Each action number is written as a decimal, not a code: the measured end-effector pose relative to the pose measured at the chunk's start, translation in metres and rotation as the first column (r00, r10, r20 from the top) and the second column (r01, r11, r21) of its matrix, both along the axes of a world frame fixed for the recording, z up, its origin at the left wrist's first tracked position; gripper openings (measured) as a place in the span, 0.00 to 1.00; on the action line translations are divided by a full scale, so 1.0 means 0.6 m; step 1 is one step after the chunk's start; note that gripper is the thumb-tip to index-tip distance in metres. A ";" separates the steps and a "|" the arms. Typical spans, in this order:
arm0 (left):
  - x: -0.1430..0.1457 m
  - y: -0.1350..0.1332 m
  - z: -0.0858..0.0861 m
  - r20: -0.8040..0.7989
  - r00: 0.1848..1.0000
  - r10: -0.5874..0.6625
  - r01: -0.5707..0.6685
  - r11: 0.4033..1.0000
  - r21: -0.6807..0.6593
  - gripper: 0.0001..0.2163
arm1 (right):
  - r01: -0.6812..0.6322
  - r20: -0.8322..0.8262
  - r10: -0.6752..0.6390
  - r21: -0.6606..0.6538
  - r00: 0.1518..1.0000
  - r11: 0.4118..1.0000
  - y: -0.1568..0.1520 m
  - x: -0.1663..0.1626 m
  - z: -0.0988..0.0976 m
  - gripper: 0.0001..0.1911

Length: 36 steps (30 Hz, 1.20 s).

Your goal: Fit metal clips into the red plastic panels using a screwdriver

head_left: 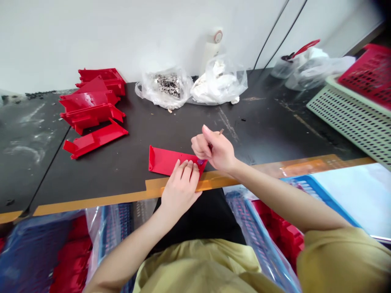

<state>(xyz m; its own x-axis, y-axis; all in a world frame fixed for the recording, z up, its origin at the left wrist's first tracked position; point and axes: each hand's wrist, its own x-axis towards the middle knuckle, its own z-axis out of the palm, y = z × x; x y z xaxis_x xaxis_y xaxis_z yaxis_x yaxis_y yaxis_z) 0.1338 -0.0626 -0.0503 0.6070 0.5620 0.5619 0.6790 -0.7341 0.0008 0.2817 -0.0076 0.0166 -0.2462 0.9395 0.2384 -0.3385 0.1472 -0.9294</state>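
Observation:
A flat red plastic part (165, 158) with a raised left end lies at the front edge of the dark table. My left hand (181, 185) rests on it with its fingers laid out flat, pressing it against the tabletop. My right hand (215, 148) is a closed fist just above the part's right end. It grips a thin tool (221, 132); a narrow metallic end sticks out near the thumb, and a purple bit (200, 161) shows below the fist. The fist hides the rest of the tool, so its kind is unclear.
Several similar red parts (91, 101) are piled at the left. Behind stand a clear bag of small metal pieces (168, 85) and a bag of white pieces (218, 83). A pale green basket (351, 118) is at the right. Crates of red parts (277, 232) sit below the taped table edge (100, 201).

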 end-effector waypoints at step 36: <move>-0.001 0.005 0.004 -0.039 0.999 0.013 -0.017 0.996 -0.086 0.35 | 0.477 -0.059 -0.479 -0.042 0.876 0.878 0.019 0.032 0.056 0.29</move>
